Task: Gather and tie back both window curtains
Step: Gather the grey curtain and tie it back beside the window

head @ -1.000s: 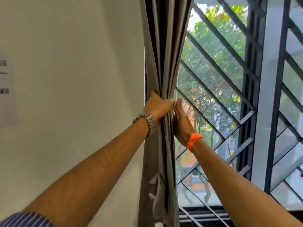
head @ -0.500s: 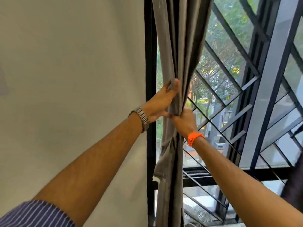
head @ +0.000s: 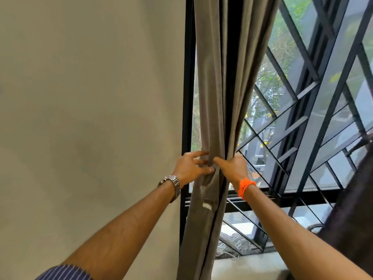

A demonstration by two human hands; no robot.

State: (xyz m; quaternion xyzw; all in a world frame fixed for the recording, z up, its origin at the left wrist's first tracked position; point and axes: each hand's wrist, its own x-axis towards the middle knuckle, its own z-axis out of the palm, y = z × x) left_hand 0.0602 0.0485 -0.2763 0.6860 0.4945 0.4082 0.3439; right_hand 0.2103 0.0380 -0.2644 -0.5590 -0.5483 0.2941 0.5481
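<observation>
A grey curtain [head: 220, 81] hangs gathered into a narrow bundle against the left side of the window. My left hand [head: 190, 165], with a metal watch on the wrist, grips the bundle from the left, its fingers curled into the folds. From the right, my right hand [head: 234, 166], with an orange band on the wrist, clasps the same bundle, thumb pointing left across the fabric. Both hands meet at the same height. A dark fabric edge [head: 355, 199], possibly the second curtain, shows at the far right. No tie-back is visible.
A plain cream wall [head: 90, 118] fills the left. The black window frame [head: 186, 98] stands just left of the curtain. Diagonal metal grille bars [head: 302, 93] cover the glass on the right. A pale sill [head: 248, 267] lies below.
Both hands have slid down the gathered curtain to a lower point. My left hand went from reaching up along the fold to gripping it sideways. The view has tilted downward, showing the sill.
</observation>
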